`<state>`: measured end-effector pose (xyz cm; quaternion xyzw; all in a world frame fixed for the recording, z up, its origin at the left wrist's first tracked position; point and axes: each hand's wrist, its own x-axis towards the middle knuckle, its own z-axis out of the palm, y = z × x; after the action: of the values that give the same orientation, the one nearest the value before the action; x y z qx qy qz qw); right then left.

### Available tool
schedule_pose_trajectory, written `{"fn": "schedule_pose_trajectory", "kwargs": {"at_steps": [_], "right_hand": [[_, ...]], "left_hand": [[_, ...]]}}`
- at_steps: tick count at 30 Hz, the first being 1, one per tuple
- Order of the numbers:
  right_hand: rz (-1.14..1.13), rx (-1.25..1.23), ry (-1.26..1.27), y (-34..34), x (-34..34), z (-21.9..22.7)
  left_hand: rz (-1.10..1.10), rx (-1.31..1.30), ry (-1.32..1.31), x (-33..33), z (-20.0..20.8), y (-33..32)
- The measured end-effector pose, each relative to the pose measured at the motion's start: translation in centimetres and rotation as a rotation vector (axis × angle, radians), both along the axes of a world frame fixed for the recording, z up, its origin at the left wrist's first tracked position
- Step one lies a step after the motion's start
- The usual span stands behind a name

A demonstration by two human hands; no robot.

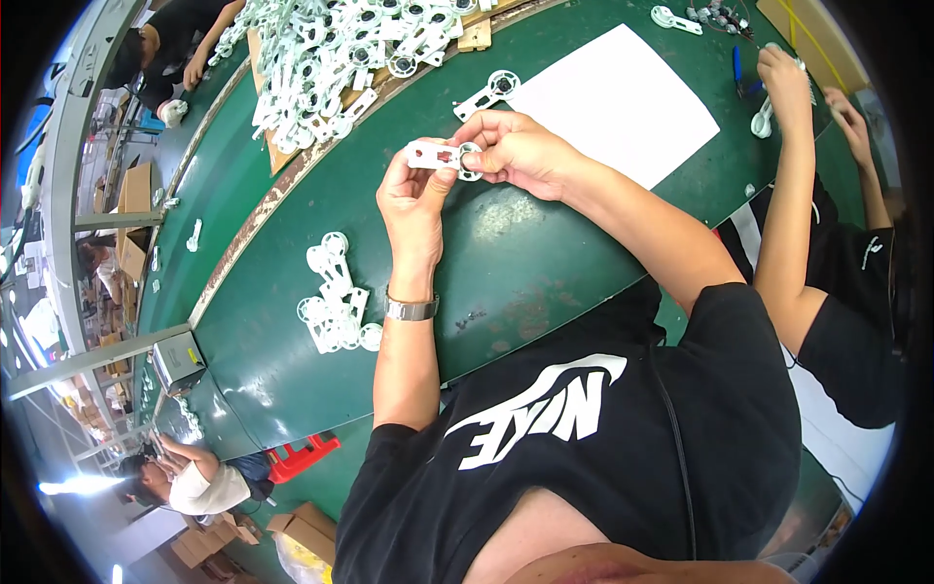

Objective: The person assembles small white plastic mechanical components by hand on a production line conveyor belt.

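Between both hands, over the green worktable [545, 282], I hold a white plastic part [434, 154] with a flat arm and a round ring at one end. My left hand [413, 195] pinches the arm between thumb and fingers. My right hand [520, 156] grips the ring end, thumb on the ring. Reddish-brown spots show in the arm's openings. Just beyond my right hand lies a similar white part [489, 94], beside a blank white sheet [623, 102]. Several more such parts [341, 302] lie in a small group left of my left forearm.
A large heap of white parts [331, 58] rests on a wooden board [475, 37] at the far side. On the right, a co-worker's hand [786, 83] is near blue-handled pliers [741, 76] and a cardboard box [822, 39]. A red stool [302, 457] stands at lower left.
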<state>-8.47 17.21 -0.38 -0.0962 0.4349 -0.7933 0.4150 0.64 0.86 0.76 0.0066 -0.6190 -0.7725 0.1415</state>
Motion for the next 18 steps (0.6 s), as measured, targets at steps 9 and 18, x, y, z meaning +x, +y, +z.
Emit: {"fn": "schedule_pose_trajectory", "kwargs": {"at_steps": [9, 18], "right_hand": [[0.026, -0.114, 0.045, 0.0, 0.7, 2.1], [-0.101, 0.046, 0.319, -0.5, 0.8, 1.0]], "left_hand": [[0.031, 0.159, 0.022, -0.5, -0.6, -1.2], [0.012, 0.177, -0.049, -0.2, 0.0, -0.3]]}}
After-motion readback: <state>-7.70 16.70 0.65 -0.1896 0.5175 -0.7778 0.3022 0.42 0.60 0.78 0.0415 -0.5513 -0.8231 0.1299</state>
